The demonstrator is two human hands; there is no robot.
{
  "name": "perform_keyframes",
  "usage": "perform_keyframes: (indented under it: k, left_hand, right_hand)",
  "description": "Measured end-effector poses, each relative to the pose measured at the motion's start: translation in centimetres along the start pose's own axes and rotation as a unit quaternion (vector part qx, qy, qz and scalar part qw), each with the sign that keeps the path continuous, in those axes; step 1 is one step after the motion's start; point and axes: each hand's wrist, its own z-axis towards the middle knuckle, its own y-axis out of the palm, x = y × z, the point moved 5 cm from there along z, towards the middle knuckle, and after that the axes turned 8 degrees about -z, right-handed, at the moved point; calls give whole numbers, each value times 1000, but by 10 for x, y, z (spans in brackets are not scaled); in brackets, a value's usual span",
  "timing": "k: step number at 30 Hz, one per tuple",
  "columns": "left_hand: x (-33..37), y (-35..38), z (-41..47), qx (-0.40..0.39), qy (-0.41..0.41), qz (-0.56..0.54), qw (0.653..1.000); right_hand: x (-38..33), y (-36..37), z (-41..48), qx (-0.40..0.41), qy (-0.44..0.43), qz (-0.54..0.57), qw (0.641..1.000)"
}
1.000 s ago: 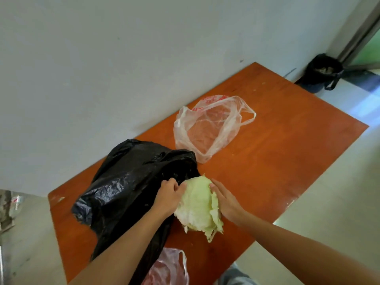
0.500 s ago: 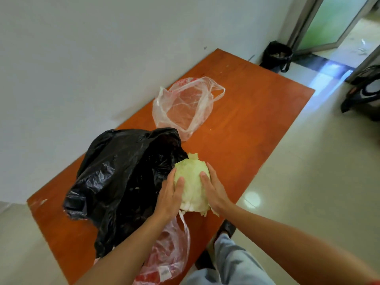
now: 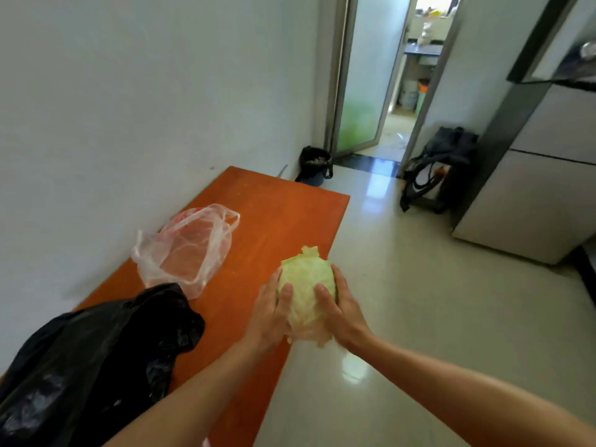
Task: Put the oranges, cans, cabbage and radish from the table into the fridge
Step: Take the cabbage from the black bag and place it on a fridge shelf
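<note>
A pale green cabbage [image 3: 305, 279] is held in the air over the right edge of the orange table [image 3: 274, 214]. My left hand [image 3: 271, 314] presses its left side and my right hand [image 3: 343, 312] presses its right side, so both grip it. The grey fridge [image 3: 535, 188] stands closed at the right, across the floor. No oranges, cans or radish show in this view.
A crumpled black plastic bag [image 3: 96, 359] lies on the table's near left. A clear plastic bag [image 3: 187, 250] lies beyond it by the wall. A black bin [image 3: 314, 164] stands past the table's far end, a dark bag [image 3: 442, 166] leans beside the fridge, and a doorway [image 3: 396, 91] opens behind.
Both hands have lifted the cabbage off the table beside the black bag and carried it right, over the table edge. The view has swung right, bringing the doorway and fridge into sight.
</note>
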Motion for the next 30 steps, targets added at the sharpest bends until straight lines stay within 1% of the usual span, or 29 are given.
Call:
perform_keyframes:
  k: [3, 4, 6, 7, 10, 13, 18, 24, 27, 30]
  left_hand:
    - [50, 61, 19, -46, 53, 1, 998]
    - [62, 76, 23, -53, 66, -1, 996]
    - [96, 126, 29, -72, 97, 1, 993]
    - [105, 143, 32, -76, 103, -1, 992]
    - [152, 239, 35, -129, 117, -23, 984]
    - [189, 323, 38, -169, 138, -30, 975]
    - [234, 434, 51, -226, 160, -39, 960]
    - [272, 548, 109, -293, 182, -50, 937]
    - [297, 614, 158, -317, 207, -63, 924]
    - [328, 674, 214, -338, 208, -66, 915]
  right_hand:
    - [12, -76, 0, 68, -5, -2, 998]
    - [16, -94, 1, 85, -2, -6, 996]
    - [30, -150, -4, 125, 6, -19, 992]
    - [35, -170, -5, 135, 12, -26, 990]
    - [68, -268, -16, 189, 27, -46, 981]
    - [97, -351, -26, 230, 33, -70, 970]
    - [138, -452, -34, 282, 56, -69, 955]
    - [185, -552, 8, 328, 64, -51, 941]
    - [205, -614, 46, 360, 75, -63, 928]
    - [214, -677, 88, 387, 81, -69, 916]
